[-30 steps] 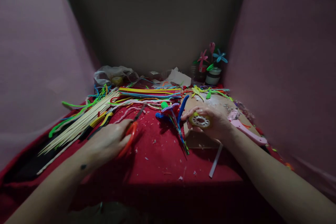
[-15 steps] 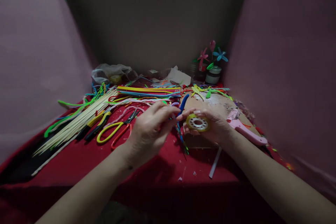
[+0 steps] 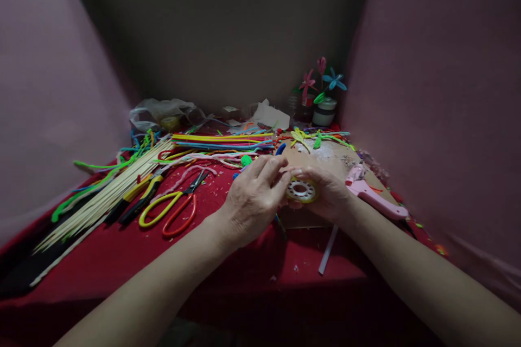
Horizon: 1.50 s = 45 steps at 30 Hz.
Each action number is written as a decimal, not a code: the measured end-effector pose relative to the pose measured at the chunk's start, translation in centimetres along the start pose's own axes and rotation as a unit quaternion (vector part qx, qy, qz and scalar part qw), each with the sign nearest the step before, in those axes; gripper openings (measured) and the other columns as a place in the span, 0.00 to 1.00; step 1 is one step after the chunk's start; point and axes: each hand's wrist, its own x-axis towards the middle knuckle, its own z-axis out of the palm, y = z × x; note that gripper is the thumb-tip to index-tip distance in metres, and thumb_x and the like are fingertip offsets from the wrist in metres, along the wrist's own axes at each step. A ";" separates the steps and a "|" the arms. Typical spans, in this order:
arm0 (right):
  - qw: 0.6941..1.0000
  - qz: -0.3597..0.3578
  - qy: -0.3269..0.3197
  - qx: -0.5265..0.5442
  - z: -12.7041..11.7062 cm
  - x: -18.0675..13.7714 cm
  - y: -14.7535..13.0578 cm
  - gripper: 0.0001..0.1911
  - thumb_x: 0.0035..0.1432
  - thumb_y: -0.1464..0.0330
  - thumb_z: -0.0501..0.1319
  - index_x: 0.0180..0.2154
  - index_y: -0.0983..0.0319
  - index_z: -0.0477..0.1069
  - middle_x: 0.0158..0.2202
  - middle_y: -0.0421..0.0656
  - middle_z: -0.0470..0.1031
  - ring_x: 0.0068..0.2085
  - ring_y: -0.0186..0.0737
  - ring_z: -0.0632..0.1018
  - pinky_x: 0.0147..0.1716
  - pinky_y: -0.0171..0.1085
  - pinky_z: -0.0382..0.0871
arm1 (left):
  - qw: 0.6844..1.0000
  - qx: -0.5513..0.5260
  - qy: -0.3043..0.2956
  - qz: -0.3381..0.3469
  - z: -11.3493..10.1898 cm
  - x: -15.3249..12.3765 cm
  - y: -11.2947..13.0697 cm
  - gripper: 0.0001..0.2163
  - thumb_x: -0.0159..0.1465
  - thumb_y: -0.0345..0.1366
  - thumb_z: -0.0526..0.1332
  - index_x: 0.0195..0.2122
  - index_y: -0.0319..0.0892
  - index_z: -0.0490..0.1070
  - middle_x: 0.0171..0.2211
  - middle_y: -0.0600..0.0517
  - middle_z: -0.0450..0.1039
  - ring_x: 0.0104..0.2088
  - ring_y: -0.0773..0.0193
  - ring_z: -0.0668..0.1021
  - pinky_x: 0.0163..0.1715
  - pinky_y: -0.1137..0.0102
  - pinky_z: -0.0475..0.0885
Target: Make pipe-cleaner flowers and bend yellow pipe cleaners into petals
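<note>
Midway along the near side of the table, my two hands meet. My right hand point(image 3: 325, 187) is closed around a roll of clear yellowish tape point(image 3: 301, 190), its white perforated core facing me. My left hand point(image 3: 254, 200) is closed, thumb and fingers pinched together against the roll's left side. A blue pipe-cleaner piece point(image 3: 280, 149) pokes out beyond the left fingers, which seem to pinch it; the grip itself is hidden. A thin dark-green end point(image 3: 280, 225) hangs below the hands. Just past the left knuckles is a bright green fuzzy bit point(image 3: 246, 160).
Left of my hands lie scissors point(image 3: 179, 203), pliers point(image 3: 140, 198) and a bundle of thin sticks point(image 3: 109, 190). Pipe cleaners point(image 3: 222, 140) lie behind. To the right, a pink glue gun point(image 3: 376, 198) rests by cardboard point(image 3: 334, 160). Pipe-cleaner flowers point(image 3: 334, 80) stand in a jar point(image 3: 324, 112).
My left hand has turned and closed in against the tape roll, covering much of the blue piece. The whole scene has shifted slightly left as the camera moved.
</note>
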 end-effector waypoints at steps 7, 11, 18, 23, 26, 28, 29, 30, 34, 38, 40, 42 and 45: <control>0.999 0.038 -0.007 -0.004 0.3 -0.2 -0.1 0.10 0.47 0.65 0.58 0.32 0.63 0.69 0.24 0.41 0.72 0.25 0.35 0.73 0.17 0.29 0.59 | 0.999 -0.008 0.000 0.054 -0.2 -0.3 -0.6 0.09 0.63 0.29 0.51 0.41 0.35 0.68 0.42 0.43 0.69 0.42 0.58 0.69 0.43 0.63 0.69; 0.998 0.054 -0.016 0.012 0.3 -0.2 -0.1 0.13 0.45 0.65 0.58 0.35 0.64 0.69 0.23 0.41 0.72 0.25 0.36 0.74 0.16 0.29 0.58 | 0.998 -0.029 0.030 0.049 0.2 -0.4 -0.9 0.08 0.63 0.29 0.51 0.40 0.36 0.68 0.43 0.44 0.68 0.45 0.58 0.69 0.45 0.63 0.68; 1.000 0.019 -0.004 -0.015 0.7 -0.1 -0.2 0.14 0.46 0.67 0.59 0.38 0.63 0.70 0.24 0.41 0.72 0.24 0.35 0.73 0.16 0.29 0.56 | 0.987 -0.129 0.080 -0.057 0.7 -0.2 -0.1 0.05 0.60 0.27 0.54 0.34 0.38 0.68 0.43 0.44 0.67 0.44 0.59 0.69 0.44 0.61 0.68; 0.977 -0.114 0.098 -0.153 1.1 -0.1 0.2 0.09 0.47 0.70 0.61 0.35 0.60 0.73 0.30 0.39 0.74 0.29 0.31 0.73 0.25 0.30 0.64 | 0.865 -0.381 0.049 -0.323 -0.1 0.6 0.4 0.04 0.53 0.28 0.57 0.22 0.38 0.68 0.38 0.47 0.69 0.42 0.60 0.71 0.41 0.63 0.68; 0.927 -0.231 0.133 -0.263 1.7 -0.6 0.4 0.09 0.50 0.71 0.60 0.37 0.58 0.73 0.38 0.41 0.74 0.39 0.36 0.74 0.39 0.37 0.67 | 0.688 -0.573 0.010 -0.445 -0.4 1.0 0.4 0.04 0.48 0.28 0.58 0.18 0.38 0.69 0.28 0.49 0.70 0.34 0.62 0.72 0.35 0.67 0.69; 0.886 -0.284 0.151 -0.333 2.2 -1.0 0.5 0.09 0.52 0.72 0.59 0.37 0.57 0.73 0.39 0.42 0.73 0.43 0.39 0.73 0.45 0.40 0.65 | 0.584 -0.653 0.011 -0.483 -0.3 1.2 0.4 0.02 0.44 0.27 0.59 0.17 0.37 0.69 0.23 0.51 0.69 0.28 0.65 0.72 0.30 0.70 0.68; 0.865 -0.307 0.158 -0.364 2.4 -1.2 0.5 0.09 0.53 0.73 0.58 0.36 0.57 0.73 0.39 0.43 0.72 0.43 0.39 0.72 0.46 0.41 0.65 | 0.548 -0.678 0.009 -0.490 -0.3 1.3 0.4 0.02 0.43 0.27 0.59 0.17 0.36 0.70 0.23 0.51 0.69 0.27 0.67 0.71 0.29 0.70 0.68; 0.847 -0.325 0.160 -0.389 2.6 -1.4 0.4 0.09 0.53 0.73 0.57 0.35 0.58 0.73 0.39 0.43 0.72 0.43 0.40 0.72 0.46 0.41 0.65 | 0.525 -0.694 0.006 -0.492 -0.2 1.4 0.4 0.02 0.42 0.27 0.60 0.18 0.35 0.71 0.23 0.51 0.70 0.26 0.67 0.71 0.28 0.71 0.67; 0.810 -0.376 0.176 -0.413 2.8 -1.7 0.0 0.08 0.54 0.73 0.56 0.34 0.58 0.73 0.38 0.43 0.70 0.42 0.40 0.71 0.45 0.42 0.65 | 0.547 -0.667 -0.009 -0.506 -0.3 1.2 -0.2 0.03 0.45 0.28 0.60 0.21 0.35 0.72 0.25 0.50 0.72 0.25 0.69 0.72 0.25 0.73 0.67; 0.786 -0.373 0.200 -0.450 1.9 -1.4 -0.4 0.06 0.55 0.72 0.57 0.34 0.58 0.72 0.36 0.43 0.70 0.41 0.40 0.71 0.45 0.42 0.64 | 0.630 -0.557 0.001 -0.542 -0.9 -0.3 -1.0 0.03 0.51 0.31 0.58 0.25 0.37 0.69 0.19 0.54 0.68 0.18 0.73 0.68 0.18 0.77 0.61; 0.795 -0.355 0.195 -0.451 1.3 -1.1 -0.4 0.06 0.55 0.71 0.58 0.36 0.58 0.71 0.37 0.43 0.70 0.41 0.40 0.71 0.45 0.41 0.64 | 0.628 -0.546 -0.082 -0.547 -1.0 -1.4 -1.1 0.04 0.52 0.33 0.57 0.25 0.38 0.67 0.17 0.55 0.67 0.15 0.73 0.66 0.13 0.78 0.57; 0.818 -0.342 0.183 -0.426 0.8 -0.9 -0.2 0.10 0.55 0.70 0.59 0.41 0.58 0.69 0.39 0.43 0.70 0.42 0.39 0.71 0.46 0.41 0.64 | 0.625 -0.531 -0.165 -0.548 -0.9 -2.3 -1.0 0.05 0.53 0.35 0.57 0.25 0.39 0.65 0.17 0.55 0.67 0.13 0.73 0.65 0.10 0.78 0.54; 0.846 -0.329 0.155 -0.390 0.6 -0.8 0.2 0.15 0.54 0.69 0.60 0.45 0.57 0.66 0.42 0.43 0.69 0.44 0.39 0.71 0.47 0.40 0.64 | 0.643 -0.514 -0.172 -0.541 -0.9 -2.7 -0.4 0.05 0.54 0.35 0.57 0.27 0.39 0.64 0.16 0.57 0.65 0.12 0.73 0.65 0.09 0.79 0.53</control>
